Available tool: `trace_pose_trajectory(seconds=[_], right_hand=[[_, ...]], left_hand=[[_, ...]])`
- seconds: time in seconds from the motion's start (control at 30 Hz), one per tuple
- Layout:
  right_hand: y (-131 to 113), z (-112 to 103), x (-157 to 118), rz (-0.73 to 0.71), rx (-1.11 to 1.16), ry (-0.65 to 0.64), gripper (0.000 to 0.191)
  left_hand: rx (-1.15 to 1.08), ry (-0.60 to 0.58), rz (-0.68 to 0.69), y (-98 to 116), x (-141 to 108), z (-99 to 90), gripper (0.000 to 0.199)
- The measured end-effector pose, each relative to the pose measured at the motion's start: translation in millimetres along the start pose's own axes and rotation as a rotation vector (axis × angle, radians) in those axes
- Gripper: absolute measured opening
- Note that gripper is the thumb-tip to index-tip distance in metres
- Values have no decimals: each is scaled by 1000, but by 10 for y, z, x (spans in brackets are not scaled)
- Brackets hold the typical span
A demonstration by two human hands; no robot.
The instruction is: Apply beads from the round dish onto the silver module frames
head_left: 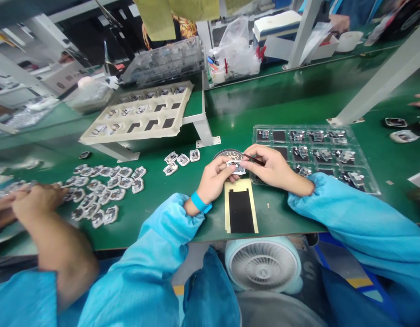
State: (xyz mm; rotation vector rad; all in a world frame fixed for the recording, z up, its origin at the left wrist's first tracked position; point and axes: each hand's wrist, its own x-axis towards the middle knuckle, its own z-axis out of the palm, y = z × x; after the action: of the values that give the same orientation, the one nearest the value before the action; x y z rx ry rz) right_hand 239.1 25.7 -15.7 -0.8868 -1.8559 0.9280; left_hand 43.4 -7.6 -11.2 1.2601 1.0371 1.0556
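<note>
My left hand (212, 178), with a blue band at the wrist, pinches a small white-rimmed device housing (238, 169) above the bench. In my right hand (276, 169) are dark tweezers (253, 158), their tip end close over the housing; the tip itself is too small to make out. Right behind both hands sits a round dish (226, 152) of tiny parts, partly covered by them. Below the hands lies a yellow backing sheet (226, 213) bearing a black sticker sheet (243, 212).
A clear compartment tray (369, 179) of small electronic parts lies at right. Several white-rimmed housings (104, 193) spread across the left, beside a co-worker's hands (39, 200). A cream tray (135, 136) rests on a raised stand (205, 129). A slanted post (376, 81) rises at right.
</note>
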Motion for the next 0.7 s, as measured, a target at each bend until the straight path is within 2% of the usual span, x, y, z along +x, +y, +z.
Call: trace_pose_trajectory(seconds=[0.1,0.17,0.27,0.33,0.37,0.43,0.5,0.57,0.63,0.7], right_hand=[[-12,45,6,151,79,18,33],[-18,34,14,195,48,48,33],[-59,-34,21,146,-19,106,29],[-111,-86,17,78,-14,127,29],[-138,-110,11,52,-4,127,31],[-175,-152,-6,9,-7,113,35],[-181,-193,-24,-21,-53,104,39],[-160,-238,-33,31,-90,107,44],[-136,-283,-27,159,-47,127,48],[-127,-319,-9,257,77,128,46]], left_hand=[[44,35,-27,68,41,-100,28],[122,106,-43,93,126,-308,26],[392,292,-54,83,377,-836,25],[723,438,-80,60,603,-1239,25],[793,504,-81,49,715,-1420,25],[879,550,-91,34,894,-1691,26],[920,557,-110,30,965,-1815,29],[980,534,-100,29,909,-1812,36],[1095,405,-27,23,759,-1743,44],[1222,190,67,3,582,-1665,55]])
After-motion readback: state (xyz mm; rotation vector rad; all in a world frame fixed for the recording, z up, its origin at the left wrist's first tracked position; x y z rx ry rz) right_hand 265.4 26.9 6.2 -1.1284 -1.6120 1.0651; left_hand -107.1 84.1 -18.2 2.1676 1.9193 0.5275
